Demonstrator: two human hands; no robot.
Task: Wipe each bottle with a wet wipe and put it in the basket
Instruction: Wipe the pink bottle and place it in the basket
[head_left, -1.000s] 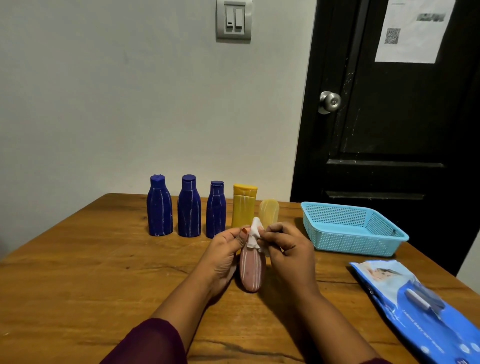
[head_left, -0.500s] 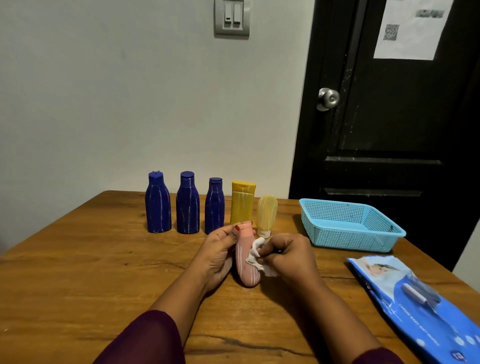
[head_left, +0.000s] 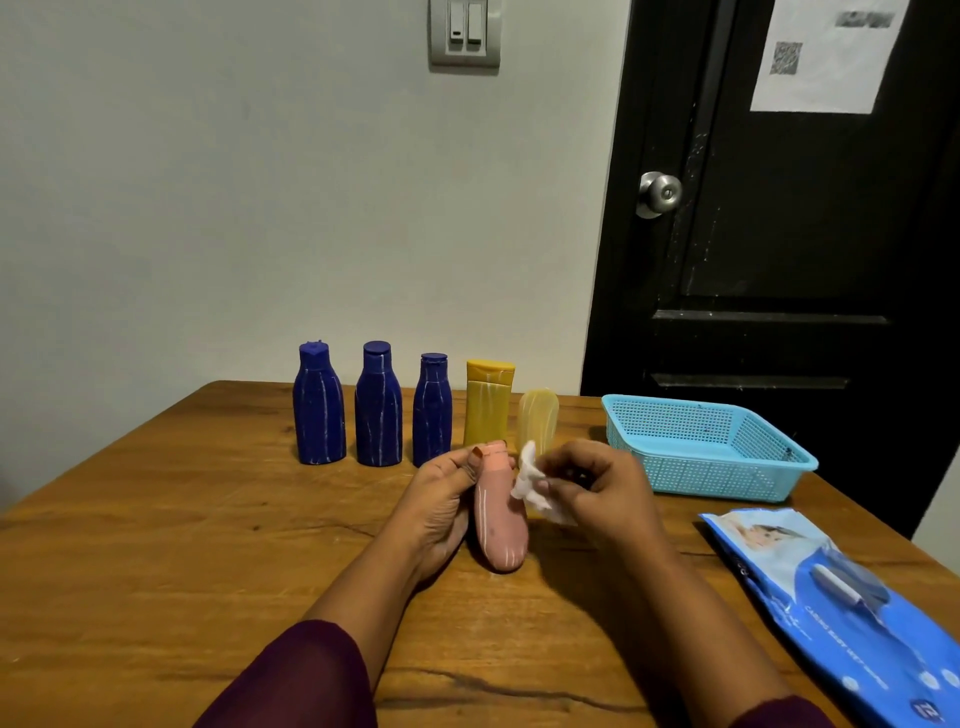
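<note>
The left hand (head_left: 441, 499) grasps the pink bottle (head_left: 501, 525) from its left flank, thumb up by the cap and fingers wrapped behind. This probably steadies the bottle while leaving its front and right side bare for cleaning. The bottle tilts with its cap away from the person and its rounded base toward them, low over the table (head_left: 156, 545); whether the base touches the wood cannot be told. Against the bottle's upper right side, the right hand (head_left: 597, 493) pinches a crumpled white wet wipe (head_left: 535, 483) between thumb and fingertips, the wad touching the plastic just below the cap. White streaks show on the lower front, so the wiping looks unfinished. Just beyond the grip stand a pale yellow bottle (head_left: 537, 415) and a darker yellow bottle (head_left: 488, 405), then three blue bottles (head_left: 378, 410) off to the left of it, all upright in a row and streaked, seemingly waiting their turn. To the right of the wiping hand, near enough for an easy drop, sits the blue basket (head_left: 727, 467), which holds no bottle. Nearer the person on that same side lies the blue pack of wipes (head_left: 831, 597), handy for a fresh sheet.
</note>
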